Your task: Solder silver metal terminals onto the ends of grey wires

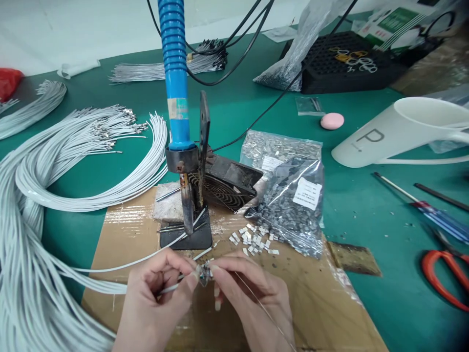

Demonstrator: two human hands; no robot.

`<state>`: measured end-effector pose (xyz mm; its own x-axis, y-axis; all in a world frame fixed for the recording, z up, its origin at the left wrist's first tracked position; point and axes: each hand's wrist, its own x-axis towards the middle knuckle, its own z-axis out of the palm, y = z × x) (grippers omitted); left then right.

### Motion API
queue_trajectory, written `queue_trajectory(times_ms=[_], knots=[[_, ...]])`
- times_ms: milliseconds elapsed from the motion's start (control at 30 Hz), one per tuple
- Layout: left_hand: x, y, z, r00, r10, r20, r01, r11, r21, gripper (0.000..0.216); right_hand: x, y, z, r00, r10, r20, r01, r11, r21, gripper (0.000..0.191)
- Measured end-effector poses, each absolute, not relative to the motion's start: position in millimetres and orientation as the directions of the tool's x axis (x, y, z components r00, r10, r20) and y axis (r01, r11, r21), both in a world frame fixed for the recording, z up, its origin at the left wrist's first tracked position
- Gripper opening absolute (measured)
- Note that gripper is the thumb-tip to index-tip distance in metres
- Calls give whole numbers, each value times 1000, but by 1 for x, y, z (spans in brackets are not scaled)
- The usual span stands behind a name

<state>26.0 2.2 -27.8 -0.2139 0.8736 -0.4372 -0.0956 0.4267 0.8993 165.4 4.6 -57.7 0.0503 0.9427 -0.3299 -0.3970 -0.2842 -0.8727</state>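
My left hand (159, 296) is closed, thumb and forefinger pinching a white cable (169, 288) at a small metal connector piece (205, 275). From the other side, the fingertips of my right hand (252, 298) close on the same piece. A thin silvery solder wire (262, 308) runs from the right fingers toward the bottom edge. Just beyond my hands, a blue-handled soldering iron (174, 73) points tip down over a black stand base (194, 239). Another white cable (146, 256) passes under its tip. Loose metal pieces (254, 239) lie behind my right hand. Fingers partly hide the joint.
Cardboard (311, 303) covers the work area on a green table (223, 110). Bundled white cables (84, 190) fill the left. A small black fan (227, 183) and bags of parts (293, 205) stand behind; a white mug (381, 132), screwdriver (436, 215) and red-handled scissors (439, 274) lie right.
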Motion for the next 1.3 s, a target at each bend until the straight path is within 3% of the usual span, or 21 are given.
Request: queue_trajectory(times_ms=[200,467,733,867,1100,1200,1300], knots=[[28,3,-24,-252,884,-393,-26,400,916,14,168,7,-59,36,969,-243,-291,-223,-930,10],[27,2,-29,-242,907,-344,51,366,929,13,167,7,-60,26,975,-222,-270,-207,-940,15],[30,7,-24,-258,896,-362,2,375,927,15,170,5,-60,56,987,-150,-122,-142,-982,14],[26,12,-27,-216,904,-370,20,383,924,13,175,-1,-74,98,994,-38,29,-41,-999,34],[29,20,-23,-328,868,-372,-3,393,920,15,176,0,-72,147,989,-15,218,-48,-975,15],[30,23,-22,-350,868,-352,16,381,925,15,177,5,-63,145,989,14,261,-25,-965,32],[28,25,-25,-352,876,-330,22,361,932,15,179,11,-62,71,993,96,187,81,-979,26]])
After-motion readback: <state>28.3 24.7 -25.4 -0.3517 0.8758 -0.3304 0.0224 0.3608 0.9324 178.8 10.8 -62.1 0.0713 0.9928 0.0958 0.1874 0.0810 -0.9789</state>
